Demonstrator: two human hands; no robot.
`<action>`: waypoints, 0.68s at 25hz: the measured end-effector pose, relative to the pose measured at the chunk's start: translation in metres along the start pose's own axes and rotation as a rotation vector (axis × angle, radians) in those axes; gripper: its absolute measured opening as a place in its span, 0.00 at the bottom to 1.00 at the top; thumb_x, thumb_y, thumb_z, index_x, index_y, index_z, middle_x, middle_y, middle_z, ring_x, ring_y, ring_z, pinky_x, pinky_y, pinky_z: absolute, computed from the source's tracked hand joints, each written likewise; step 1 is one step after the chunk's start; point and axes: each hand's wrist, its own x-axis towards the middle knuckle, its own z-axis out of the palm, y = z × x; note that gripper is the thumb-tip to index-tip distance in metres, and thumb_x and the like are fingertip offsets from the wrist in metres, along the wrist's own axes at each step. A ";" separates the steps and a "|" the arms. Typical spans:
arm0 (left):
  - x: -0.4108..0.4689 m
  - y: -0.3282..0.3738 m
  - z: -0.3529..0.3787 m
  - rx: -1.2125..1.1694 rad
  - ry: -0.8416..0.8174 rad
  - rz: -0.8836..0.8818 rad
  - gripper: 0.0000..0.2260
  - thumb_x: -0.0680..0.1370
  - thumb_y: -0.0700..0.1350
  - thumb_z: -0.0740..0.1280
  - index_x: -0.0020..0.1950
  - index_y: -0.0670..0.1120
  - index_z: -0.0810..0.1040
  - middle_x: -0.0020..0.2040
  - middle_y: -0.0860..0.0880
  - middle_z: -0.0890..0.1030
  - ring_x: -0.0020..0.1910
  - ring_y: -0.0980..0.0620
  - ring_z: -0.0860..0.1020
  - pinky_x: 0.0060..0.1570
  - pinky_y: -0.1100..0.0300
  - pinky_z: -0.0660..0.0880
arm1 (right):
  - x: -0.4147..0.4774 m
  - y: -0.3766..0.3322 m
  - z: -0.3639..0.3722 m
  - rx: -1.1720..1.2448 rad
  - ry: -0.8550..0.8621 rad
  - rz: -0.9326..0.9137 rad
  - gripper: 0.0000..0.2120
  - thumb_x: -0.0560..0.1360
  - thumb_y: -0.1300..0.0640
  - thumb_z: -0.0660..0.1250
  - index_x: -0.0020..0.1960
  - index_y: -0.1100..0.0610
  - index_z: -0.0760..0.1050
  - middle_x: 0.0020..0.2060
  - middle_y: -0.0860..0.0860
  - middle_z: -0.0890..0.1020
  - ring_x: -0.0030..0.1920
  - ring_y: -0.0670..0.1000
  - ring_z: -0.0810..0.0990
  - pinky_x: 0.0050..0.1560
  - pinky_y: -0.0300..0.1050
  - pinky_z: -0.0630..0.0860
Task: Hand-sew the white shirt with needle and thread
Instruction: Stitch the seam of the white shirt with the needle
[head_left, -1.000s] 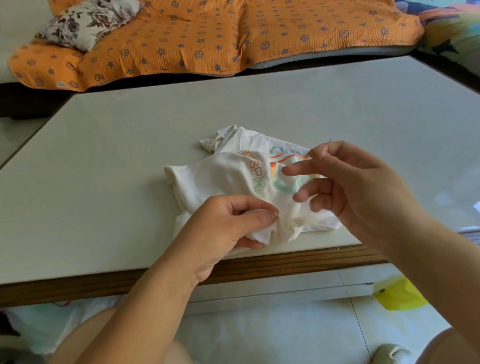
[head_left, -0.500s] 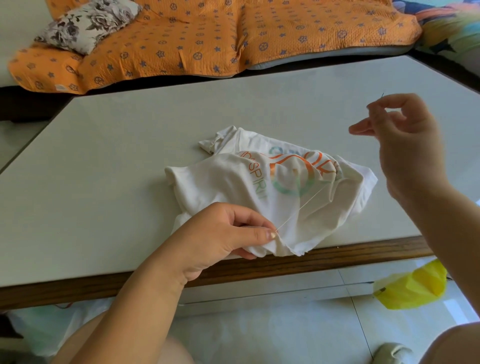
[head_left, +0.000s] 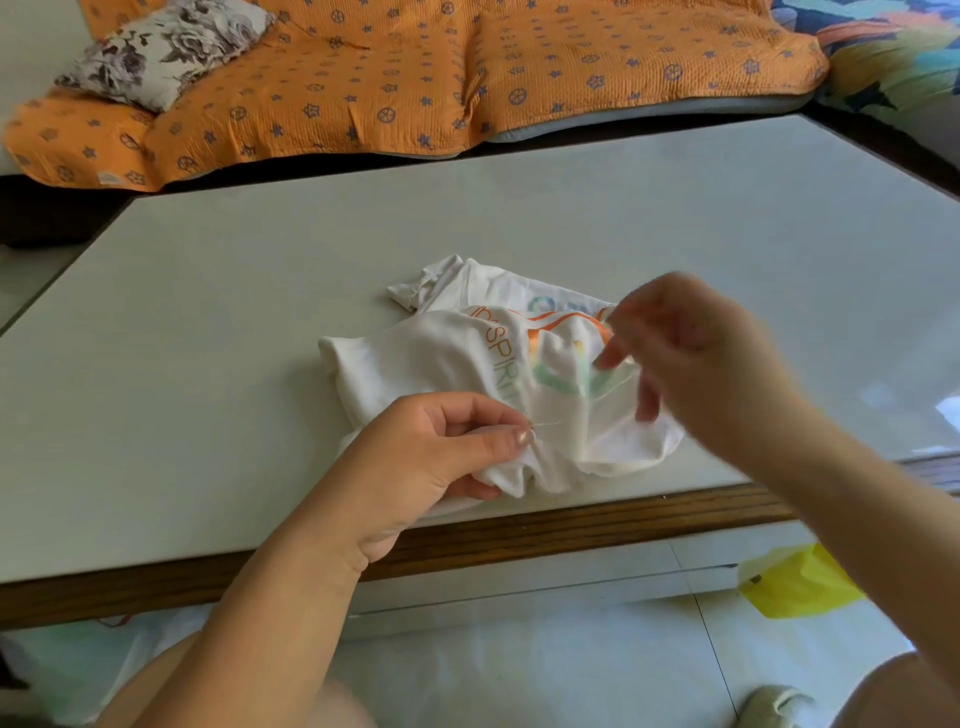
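The white shirt (head_left: 431, 358) lies bunched on the pale surface (head_left: 208, 364), close to its front wooden edge (head_left: 571, 525); its lowest fold almost reaches that edge. Bare surface stretches wide to the left, behind and to the right of the cloth. The left hand (head_left: 415, 467) sits at the near edge, its grip closed, with thumb and forefinger pinching a fold of the hem. A thin thread (head_left: 550, 424) runs from that pinch rightward toward the right hand (head_left: 696, 364), which is over the shirt's right side. It is motion-blurred with fingers curled, so its grip cannot be read and no needle can be made out.

Half a second ago the right hand was raised high to the right with the thread taut; now it has come back down over the print, and the thread sags. The left hand's pinch is unchanged.

The print reads "SPIRI" in orange-to-green letters beside orange and green curves. A yellow bag (head_left: 795, 582) lies on the floor.
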 end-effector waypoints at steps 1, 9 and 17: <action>0.001 0.000 0.001 -0.020 0.017 0.010 0.05 0.65 0.45 0.73 0.39 0.47 0.84 0.34 0.50 0.83 0.28 0.59 0.79 0.31 0.67 0.77 | -0.015 -0.005 0.006 -0.045 -0.117 0.026 0.06 0.79 0.55 0.63 0.42 0.49 0.73 0.33 0.44 0.84 0.21 0.46 0.77 0.24 0.38 0.70; 0.002 0.002 0.004 0.016 0.133 0.085 0.02 0.73 0.38 0.71 0.41 0.43 0.84 0.31 0.49 0.83 0.24 0.60 0.77 0.28 0.69 0.75 | -0.033 -0.002 0.013 0.011 -0.206 0.055 0.07 0.78 0.60 0.65 0.41 0.52 0.75 0.31 0.47 0.85 0.33 0.43 0.84 0.40 0.31 0.76; 0.002 -0.004 -0.002 0.093 0.113 0.131 0.05 0.73 0.38 0.73 0.40 0.48 0.85 0.39 0.47 0.86 0.39 0.53 0.83 0.40 0.63 0.80 | -0.028 0.007 0.013 0.001 -0.100 0.012 0.08 0.77 0.62 0.66 0.41 0.52 0.77 0.30 0.47 0.84 0.31 0.42 0.82 0.36 0.26 0.73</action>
